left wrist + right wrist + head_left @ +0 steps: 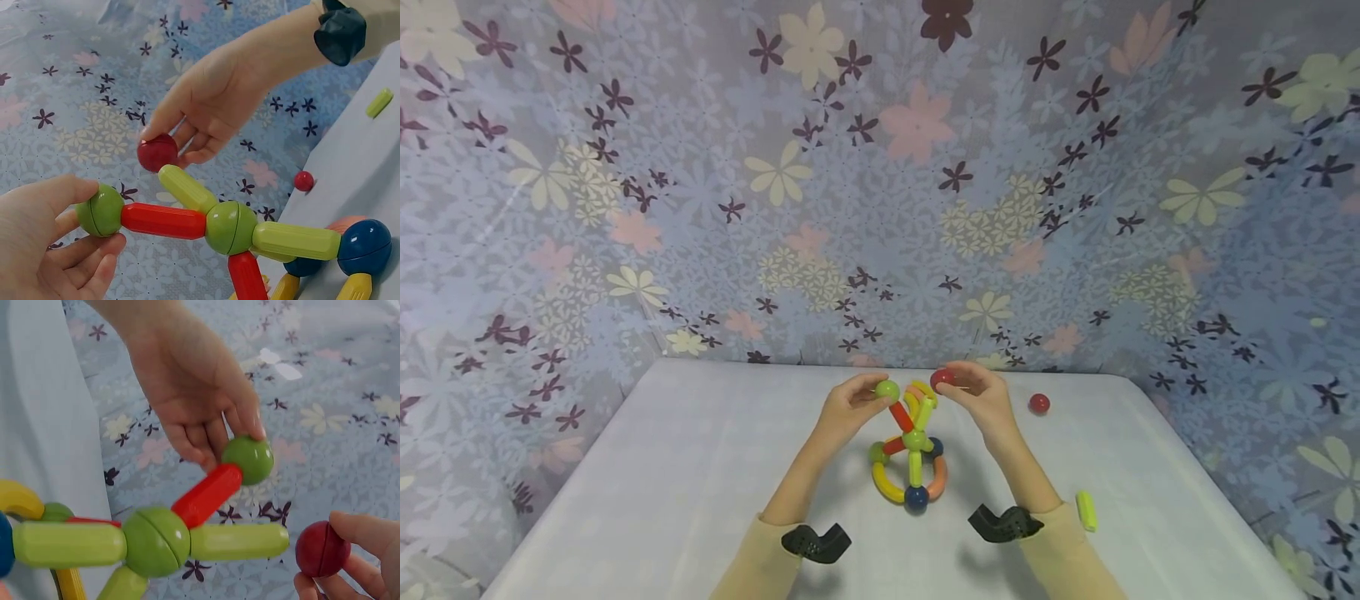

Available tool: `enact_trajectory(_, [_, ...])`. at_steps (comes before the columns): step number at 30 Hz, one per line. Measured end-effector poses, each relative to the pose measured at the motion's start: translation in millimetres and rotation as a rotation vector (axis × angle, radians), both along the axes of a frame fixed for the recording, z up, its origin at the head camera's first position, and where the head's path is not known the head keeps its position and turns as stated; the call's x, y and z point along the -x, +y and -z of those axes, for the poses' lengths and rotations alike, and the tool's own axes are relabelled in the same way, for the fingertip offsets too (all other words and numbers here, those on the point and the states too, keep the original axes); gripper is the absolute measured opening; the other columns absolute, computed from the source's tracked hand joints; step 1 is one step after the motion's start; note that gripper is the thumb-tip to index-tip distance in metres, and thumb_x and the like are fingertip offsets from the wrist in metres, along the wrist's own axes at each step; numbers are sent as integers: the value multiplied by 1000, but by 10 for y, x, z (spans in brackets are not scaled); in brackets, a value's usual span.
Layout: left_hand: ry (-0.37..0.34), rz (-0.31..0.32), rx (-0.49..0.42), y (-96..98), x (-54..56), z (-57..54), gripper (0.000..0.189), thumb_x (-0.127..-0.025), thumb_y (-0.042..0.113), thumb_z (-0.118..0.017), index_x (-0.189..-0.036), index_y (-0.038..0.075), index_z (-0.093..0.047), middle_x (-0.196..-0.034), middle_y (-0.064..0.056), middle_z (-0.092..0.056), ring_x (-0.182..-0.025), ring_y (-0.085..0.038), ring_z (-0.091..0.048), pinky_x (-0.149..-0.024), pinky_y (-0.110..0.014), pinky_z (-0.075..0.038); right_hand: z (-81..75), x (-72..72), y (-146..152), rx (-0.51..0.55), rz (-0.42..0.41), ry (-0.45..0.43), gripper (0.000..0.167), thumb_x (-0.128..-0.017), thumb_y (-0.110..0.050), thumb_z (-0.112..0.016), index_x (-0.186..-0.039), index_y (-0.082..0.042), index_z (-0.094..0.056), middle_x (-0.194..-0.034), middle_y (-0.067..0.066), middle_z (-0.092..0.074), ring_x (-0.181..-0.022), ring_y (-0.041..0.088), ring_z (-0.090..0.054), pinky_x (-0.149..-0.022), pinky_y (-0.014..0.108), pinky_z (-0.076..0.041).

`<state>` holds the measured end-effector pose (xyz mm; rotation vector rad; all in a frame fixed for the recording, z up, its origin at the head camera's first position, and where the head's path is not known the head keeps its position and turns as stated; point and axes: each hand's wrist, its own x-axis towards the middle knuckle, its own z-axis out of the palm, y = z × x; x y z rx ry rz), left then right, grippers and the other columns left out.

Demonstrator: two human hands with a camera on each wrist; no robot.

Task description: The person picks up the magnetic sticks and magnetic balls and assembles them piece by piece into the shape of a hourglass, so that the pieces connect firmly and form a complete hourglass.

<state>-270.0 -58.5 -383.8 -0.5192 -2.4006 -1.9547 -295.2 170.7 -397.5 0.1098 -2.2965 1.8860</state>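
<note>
On a white table (722,467), near its middle, is a toy made of balls and sticks (915,471); its green middle ball (231,227) has sticks poking out all around; one light green stick (240,542) leans up with a bare end; a red stick (164,220) next to it ends in a green top ball (100,210). The left hand (848,408) pinches that green top ball; the right hand (983,400) pinches a red ball (323,549) just beside the bare end, with a little gap between them.

I think the step now is to put the red ball on the bare end; the next move seems to need the left hand to keep the toy still, and the right hand to line up the ball and touch it to the tip.

Lower down, a yellow bent stick (886,483) and a pink bent stick (938,477) meet at a blue ball (916,498); off to the right lies a spare red ball (1039,403); a loose green stick (1086,510) lies by the right sleeve (1067,550); flowery cloth (700,167) hangs behind.
</note>
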Motion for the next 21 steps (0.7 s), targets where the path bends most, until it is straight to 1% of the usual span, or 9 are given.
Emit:
enact_trajectory(2, [4,-3,6,-2,-6,-5,40,-89,12,-65,-127,2,-58,-123,-17,-62,-112,-31,-60,-97,-38,-51,-2,-24,-31,-9,-40,20,42,-82,-18,-75,-120,-5,-62,-104,-2,-68,-93,2,-61,-84,22,-52])
enact_trajectory(6, [10,-6,26,-4,-11,-23,40,-89,13,-65,-126,2,-58,-122,-17,-63,-108,-29,-60,-97,-39,-50,20,-46,-69,-1,-102,35,42,-83,-19,-73,-121,-5,-61,-117,13,-65,-96,4,-61,-84,21,-52])
enact_trajectory(8, [11,-1,35,-5,-8,-26,39,-89,13,-65,-126,3,-58,-122,-16,-63,-106,-28,-61,-95,-37,-51,33,-52,-75,9,-117,30,41,-84,-19,-72,-121,-5,-61,-120,15,-63,-97,4,-61,-85,22,-52])
enact_trajectory(11, [14,3,49,-10,-3,-20,39,-89,14,-65,-127,4,-58,-122,-16,-63,-105,-27,-60,-93,-35,-51,53,-49,-74,28,-126,13,40,-85,-19,-71,-122,-5,-61,-116,11,-64,-97,6,-61,-86,25,-53])
enact_trajectory(14, [20,4,59,-16,-1,-12,39,-90,15,-65,-127,4,-58,-122,-16,-63,-105,-27,-60,-92,-35,-52,75,-38,-66,46,-137,-6,41,-86,-19,-71,-123,-5,-60,-109,1,-66,-95,6,-61,-88,28,-52])
enact_trajectory(17, [19,6,62,-18,4,-9,39,-90,15,-64,-127,4,-58,-122,-16,-62,-106,-28,-60,-92,-35,-52,86,-24,-57,61,-147,-23,44,-85,-19,-71,-125,-3,-58,-102,-9,-65,-95,6,-61,-89,27,-51])
enact_trajectory(19, [22,6,64,-16,1,-13,39,-90,15,-64,-127,4,-58,-123,-16,-62,-106,-28,-60,-93,-36,-51,87,-16,-50,69,-150,-33,46,-85,-18,-70,-126,-2,-57,-100,-11,-64,-95,6,-61,-89,27,-50])
enact_trajectory(21, [23,5,67,-12,-2,-20,39,-90,15,-64,-127,4,-58,-123,-16,-62,-106,-28,-60,-93,-36,-51,86,-8,-48,70,-147,-44,47,-85,-18,-70,-127,-2,-56,-101,-10,-64,-95,6,-60,-90,28,-50])
